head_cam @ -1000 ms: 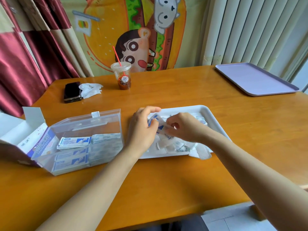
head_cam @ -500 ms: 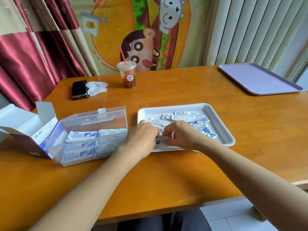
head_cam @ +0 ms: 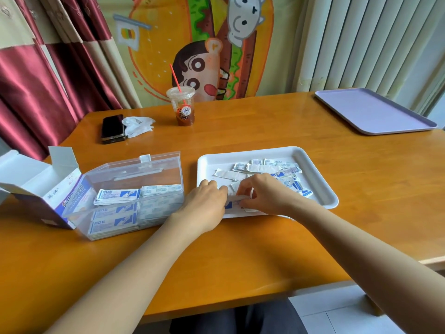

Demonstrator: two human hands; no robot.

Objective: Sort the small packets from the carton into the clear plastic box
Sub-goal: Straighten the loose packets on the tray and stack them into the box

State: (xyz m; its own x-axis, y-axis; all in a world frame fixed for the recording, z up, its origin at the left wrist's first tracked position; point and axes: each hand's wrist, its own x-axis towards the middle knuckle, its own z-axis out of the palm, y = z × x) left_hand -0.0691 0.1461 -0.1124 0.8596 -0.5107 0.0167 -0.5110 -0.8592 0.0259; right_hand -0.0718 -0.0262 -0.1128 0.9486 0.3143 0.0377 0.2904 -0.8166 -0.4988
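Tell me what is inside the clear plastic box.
The clear plastic box holds flat stacks of blue-and-white packets, side by side. Only top packets and stack edges show; those beneath are covered, so no count is possible.

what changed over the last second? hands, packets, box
Both hands came down from above the white tray to its near edge: left hand and right hand pinch a small bunch of packets between them, low on the tray. Nothing was let go. The clear plastic box and carton stayed put.
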